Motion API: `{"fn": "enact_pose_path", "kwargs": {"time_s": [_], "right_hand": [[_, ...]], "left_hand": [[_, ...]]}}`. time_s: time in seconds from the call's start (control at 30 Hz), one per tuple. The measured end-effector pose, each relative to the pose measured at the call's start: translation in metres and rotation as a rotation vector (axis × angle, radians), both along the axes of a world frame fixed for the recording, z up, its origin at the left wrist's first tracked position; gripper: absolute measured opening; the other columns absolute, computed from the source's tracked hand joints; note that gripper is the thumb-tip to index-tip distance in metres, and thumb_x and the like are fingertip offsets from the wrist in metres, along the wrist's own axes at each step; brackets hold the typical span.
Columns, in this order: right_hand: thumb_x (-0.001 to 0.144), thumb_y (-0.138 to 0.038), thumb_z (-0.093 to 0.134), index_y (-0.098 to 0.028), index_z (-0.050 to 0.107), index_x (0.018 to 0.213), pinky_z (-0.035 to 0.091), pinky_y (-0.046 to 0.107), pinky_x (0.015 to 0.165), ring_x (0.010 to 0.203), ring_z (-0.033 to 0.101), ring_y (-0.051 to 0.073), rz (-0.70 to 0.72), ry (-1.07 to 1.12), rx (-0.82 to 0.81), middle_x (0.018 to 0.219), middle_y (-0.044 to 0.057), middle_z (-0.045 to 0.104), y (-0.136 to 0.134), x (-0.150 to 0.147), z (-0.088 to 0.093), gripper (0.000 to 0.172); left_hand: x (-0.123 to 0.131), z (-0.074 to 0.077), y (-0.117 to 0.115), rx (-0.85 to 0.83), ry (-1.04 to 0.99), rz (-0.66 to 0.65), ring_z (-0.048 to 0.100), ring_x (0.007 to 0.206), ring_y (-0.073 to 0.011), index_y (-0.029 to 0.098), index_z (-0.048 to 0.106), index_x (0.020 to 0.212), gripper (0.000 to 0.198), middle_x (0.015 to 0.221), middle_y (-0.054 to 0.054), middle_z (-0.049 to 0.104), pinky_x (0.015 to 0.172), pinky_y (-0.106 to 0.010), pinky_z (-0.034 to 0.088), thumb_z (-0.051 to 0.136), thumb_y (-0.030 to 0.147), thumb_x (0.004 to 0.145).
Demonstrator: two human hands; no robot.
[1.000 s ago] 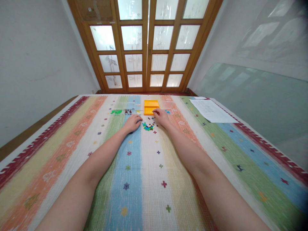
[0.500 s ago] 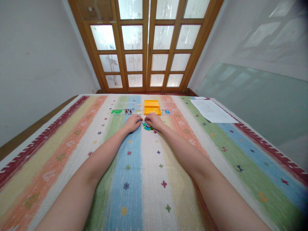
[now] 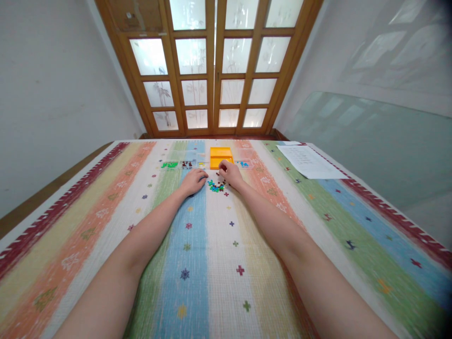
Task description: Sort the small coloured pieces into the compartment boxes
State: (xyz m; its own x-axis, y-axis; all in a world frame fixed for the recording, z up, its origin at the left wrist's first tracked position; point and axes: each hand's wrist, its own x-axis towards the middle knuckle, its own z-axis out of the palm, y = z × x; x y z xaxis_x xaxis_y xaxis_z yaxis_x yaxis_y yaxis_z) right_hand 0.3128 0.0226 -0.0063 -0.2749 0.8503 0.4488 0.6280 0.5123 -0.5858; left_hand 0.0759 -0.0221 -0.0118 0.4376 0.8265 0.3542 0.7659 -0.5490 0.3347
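Note:
A loose pile of small blue, green and dark red pieces (image 3: 215, 186) lies on the striped cloth between my hands. Just left of it rests my left hand (image 3: 193, 181), its fingers loosely bent and a little apart, with nothing visible in them. My right hand (image 3: 231, 175) hovers at the near edge of an open orange box (image 3: 221, 152), thumb and fingers pinched together. Whatever they may hold is too small to make out. The hand covers part of the box's near half, where some small pale pieces show.
Clear trays left of the box hold green pieces (image 3: 170, 165), dark brown pieces (image 3: 187, 164) and a few yellow ones (image 3: 201, 165). Blue pieces (image 3: 243, 164) sit in another tray on the right. A printed paper sheet (image 3: 310, 161) lies at the table's far right.
My right hand has moved up and right, from above the pile to the orange box's near edge, uncovering more of the pile. My left hand has stayed nearly still.

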Motion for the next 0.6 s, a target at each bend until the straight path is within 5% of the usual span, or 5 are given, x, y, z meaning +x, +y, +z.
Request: {"fn": "enact_pose_path", "kwargs": {"time_s": [0.3, 0.5, 0.6], "right_hand": [[0.089, -0.021, 0.048, -0.019, 0.076, 0.100, 0.052, 0.041, 0.096, 0.100, 0.067, 0.025, -0.181, 0.240, 0.046, 0.107, 0.011, 0.076, 0.017, 0.025, 0.000, 0.030], [0.091, -0.019, 0.052, -0.022, 0.071, 0.128, 0.046, 0.047, 0.112, 0.123, 0.061, 0.027, -0.189, 0.195, 0.082, 0.129, 0.012, 0.071, 0.013, 0.030, 0.007, 0.042], [0.091, -0.017, 0.053, -0.022, 0.074, 0.121, 0.044, 0.046, 0.114, 0.125, 0.060, 0.027, -0.158, 0.122, 0.081, 0.130, 0.011, 0.070, 0.014, 0.031, 0.004, 0.037]], "left_hand": [[-0.001, -0.001, 0.000, 0.004, -0.016, -0.016, 0.062, 0.121, -0.0269, 0.021, 0.076, 0.115, 0.029, 0.125, -0.010, 0.071, 0.113, -0.047, 0.047, 0.054, 0.024, 0.096], [0.000, 0.000, 0.000, -0.007, -0.001, -0.015, 0.062, 0.122, -0.0266, 0.022, 0.076, 0.115, 0.029, 0.125, -0.009, 0.071, 0.114, -0.047, 0.046, 0.054, 0.024, 0.096], [0.001, -0.001, -0.001, 0.001, 0.009, -0.013, 0.062, 0.122, -0.0265, 0.023, 0.076, 0.116, 0.029, 0.125, -0.009, 0.071, 0.113, -0.046, 0.046, 0.054, 0.025, 0.097]]}}
